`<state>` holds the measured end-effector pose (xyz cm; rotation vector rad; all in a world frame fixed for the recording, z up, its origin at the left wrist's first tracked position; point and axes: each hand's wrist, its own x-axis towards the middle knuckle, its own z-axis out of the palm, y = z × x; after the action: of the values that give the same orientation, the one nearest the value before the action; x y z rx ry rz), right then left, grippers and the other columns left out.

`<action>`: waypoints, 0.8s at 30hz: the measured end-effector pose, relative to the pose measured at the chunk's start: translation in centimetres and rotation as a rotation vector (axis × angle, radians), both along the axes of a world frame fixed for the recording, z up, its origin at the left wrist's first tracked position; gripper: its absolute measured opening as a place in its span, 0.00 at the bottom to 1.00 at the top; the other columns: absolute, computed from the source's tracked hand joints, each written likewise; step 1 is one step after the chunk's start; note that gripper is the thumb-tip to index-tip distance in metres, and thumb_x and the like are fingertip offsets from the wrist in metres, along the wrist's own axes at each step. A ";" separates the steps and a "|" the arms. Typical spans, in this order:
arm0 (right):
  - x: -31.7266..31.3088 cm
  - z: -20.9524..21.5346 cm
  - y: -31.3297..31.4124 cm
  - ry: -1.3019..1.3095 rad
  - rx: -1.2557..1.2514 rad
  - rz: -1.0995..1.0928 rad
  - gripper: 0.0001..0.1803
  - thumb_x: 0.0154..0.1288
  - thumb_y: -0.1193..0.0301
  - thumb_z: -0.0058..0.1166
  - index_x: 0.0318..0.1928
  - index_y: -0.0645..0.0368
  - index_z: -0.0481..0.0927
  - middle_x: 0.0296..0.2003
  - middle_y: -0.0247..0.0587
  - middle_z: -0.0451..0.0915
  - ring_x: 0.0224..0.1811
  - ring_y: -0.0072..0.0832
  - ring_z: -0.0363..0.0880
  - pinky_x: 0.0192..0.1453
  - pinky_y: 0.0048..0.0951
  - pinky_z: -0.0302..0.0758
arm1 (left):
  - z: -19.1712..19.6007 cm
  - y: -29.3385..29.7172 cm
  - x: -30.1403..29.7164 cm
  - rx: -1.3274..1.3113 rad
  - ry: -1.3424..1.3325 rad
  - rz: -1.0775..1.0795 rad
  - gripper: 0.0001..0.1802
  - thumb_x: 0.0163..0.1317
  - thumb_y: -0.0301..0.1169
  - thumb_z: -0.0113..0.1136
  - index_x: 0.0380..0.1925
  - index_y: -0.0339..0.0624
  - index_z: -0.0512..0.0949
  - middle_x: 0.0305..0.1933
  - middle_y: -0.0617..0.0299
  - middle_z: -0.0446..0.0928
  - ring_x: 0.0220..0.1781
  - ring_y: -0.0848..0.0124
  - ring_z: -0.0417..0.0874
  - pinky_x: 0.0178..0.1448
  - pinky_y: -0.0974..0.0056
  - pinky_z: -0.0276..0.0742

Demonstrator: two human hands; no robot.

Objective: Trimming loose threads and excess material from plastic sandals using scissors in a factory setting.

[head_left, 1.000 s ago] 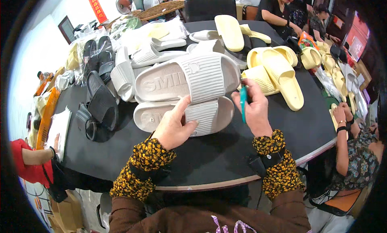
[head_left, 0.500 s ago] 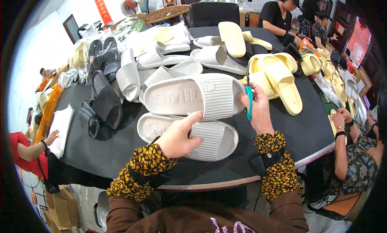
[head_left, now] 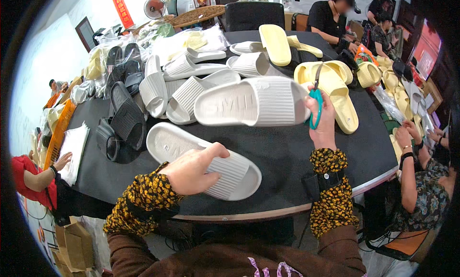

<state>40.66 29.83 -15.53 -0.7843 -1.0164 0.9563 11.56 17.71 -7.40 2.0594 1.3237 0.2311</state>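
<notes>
My right hand (head_left: 323,121) is closed round teal-handled scissors (head_left: 316,108), whose dark blades point up. The same hand grips the toe of a light grey ribbed slide sandal (head_left: 280,102), which lies sideways with its heel to the left. My left hand (head_left: 195,170) is closed on the near side of a second grey slide sandal (head_left: 235,174), its fingertips partly hidden under my palm. That sandal slants, heel up to the left, close to the table's front edge. The two sandals are apart.
Several more grey slides (head_left: 153,88) lie behind on the black table (head_left: 326,181). Black slides (head_left: 127,116) sit at left and yellow slides (head_left: 335,88) at right. White plastic bags (head_left: 75,152) lie at the left edge. Co-workers sit around; one person (head_left: 330,21) is at far right.
The sandal in my right hand has moved right and away from the other one. My left hand has drawn the second sandal left and nearer, and turned it aslant.
</notes>
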 end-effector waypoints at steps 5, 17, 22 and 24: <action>0.6 0.0 0.3 0.132 0.001 -0.028 0.23 0.52 0.70 0.62 0.49 0.65 0.74 0.38 0.33 0.74 0.41 0.20 0.72 0.50 0.21 0.67 | -1.8 0.1 -1.1 0.286 0.015 -0.209 0.21 0.46 0.22 0.51 0.45 0.42 0.73 0.36 0.46 0.77 0.44 0.49 0.78 0.50 0.53 0.74; 2.0 1.1 -0.6 -0.188 -0.005 0.141 0.21 0.54 0.73 0.58 0.49 0.64 0.74 0.39 0.31 0.73 0.40 0.18 0.71 0.49 0.20 0.67 | -1.7 0.0 -3.2 0.749 0.542 -0.465 0.08 0.45 0.32 0.57 0.28 0.49 0.81 0.35 0.57 0.71 0.48 0.60 0.70 0.58 0.56 0.64; 1.3 0.5 -0.6 -0.341 -0.048 0.273 0.20 0.55 0.73 0.56 0.50 0.64 0.73 0.39 0.32 0.74 0.41 0.17 0.72 0.50 0.18 0.67 | -3.7 0.2 -5.4 0.708 0.331 -0.401 0.09 0.39 0.29 0.58 0.25 0.46 0.79 0.38 0.56 0.70 0.49 0.58 0.70 0.60 0.54 0.65; 1.1 0.3 -0.7 -0.321 -0.078 0.287 0.20 0.55 0.74 0.56 0.49 0.63 0.73 0.39 0.32 0.75 0.40 0.17 0.72 0.48 0.18 0.68 | -3.5 0.4 -6.0 0.731 0.278 -0.378 0.11 0.41 0.25 0.59 0.30 0.45 0.78 0.45 0.54 0.70 0.53 0.55 0.70 0.60 0.53 0.65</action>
<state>41.81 29.13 -15.18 -0.8914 -1.4050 1.1428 5.58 18.11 -10.88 3.0048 1.0528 0.2959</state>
